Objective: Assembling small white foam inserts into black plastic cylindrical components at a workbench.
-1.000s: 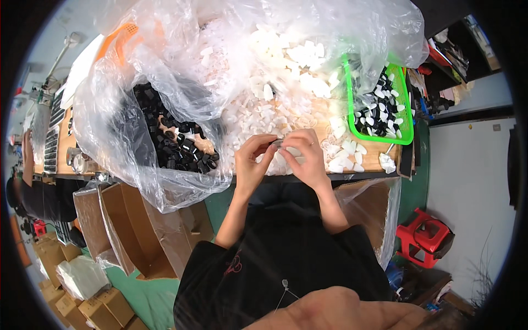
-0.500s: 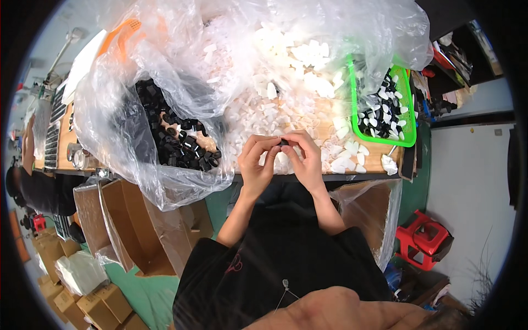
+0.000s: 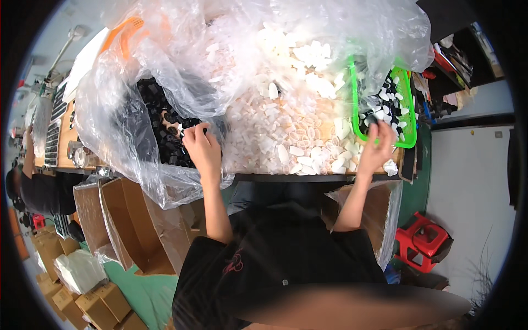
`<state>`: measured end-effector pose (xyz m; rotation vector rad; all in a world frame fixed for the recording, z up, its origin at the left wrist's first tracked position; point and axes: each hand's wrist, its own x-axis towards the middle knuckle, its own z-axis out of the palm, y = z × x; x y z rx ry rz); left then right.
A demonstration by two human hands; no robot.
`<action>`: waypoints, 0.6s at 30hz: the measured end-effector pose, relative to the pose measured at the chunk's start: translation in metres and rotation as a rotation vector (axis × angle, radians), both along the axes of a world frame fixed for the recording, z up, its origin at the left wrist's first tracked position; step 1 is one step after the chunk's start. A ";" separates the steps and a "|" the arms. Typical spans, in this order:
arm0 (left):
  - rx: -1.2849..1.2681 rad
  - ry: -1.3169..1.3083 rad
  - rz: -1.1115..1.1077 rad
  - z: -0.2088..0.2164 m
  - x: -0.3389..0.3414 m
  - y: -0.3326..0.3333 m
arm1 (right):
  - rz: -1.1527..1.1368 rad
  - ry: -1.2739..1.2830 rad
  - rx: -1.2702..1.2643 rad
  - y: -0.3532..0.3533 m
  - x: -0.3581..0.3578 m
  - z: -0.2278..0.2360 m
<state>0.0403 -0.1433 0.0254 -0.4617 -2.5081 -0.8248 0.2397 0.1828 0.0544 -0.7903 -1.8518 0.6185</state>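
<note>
My left hand (image 3: 201,147) reaches over a heap of small black plastic parts (image 3: 179,151) inside a clear plastic bag (image 3: 118,129). Its fingers are closed at the heap's right side, and a black part shows between the fingertips. At the near edge of a green basket (image 3: 411,110) is my right hand (image 3: 378,146), slightly blurred, its fingers curled and apart. A dark, smeared part (image 3: 372,119) lies just beyond these fingertips, apparently loose. Inside the basket are black parts with white tongue-shaped pieces (image 3: 388,110).
Translucent and white plastic pieces (image 3: 275,132) cover the middle of the table. Plastic sheeting (image 3: 330,22) drapes over the back. Cardboard boxes (image 3: 129,225) stand below the table's front edge. A red stool (image 3: 422,242) is at the right; another person (image 3: 41,190) sits far left.
My hands were together at the table's front middle, holding a small black part. They have separated: the left moved to the black heap, the right to the green basket.
</note>
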 end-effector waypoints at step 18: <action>0.044 -0.147 -0.002 -0.026 -0.009 -0.023 | 0.680 -0.361 -0.128 -0.051 -0.105 -0.045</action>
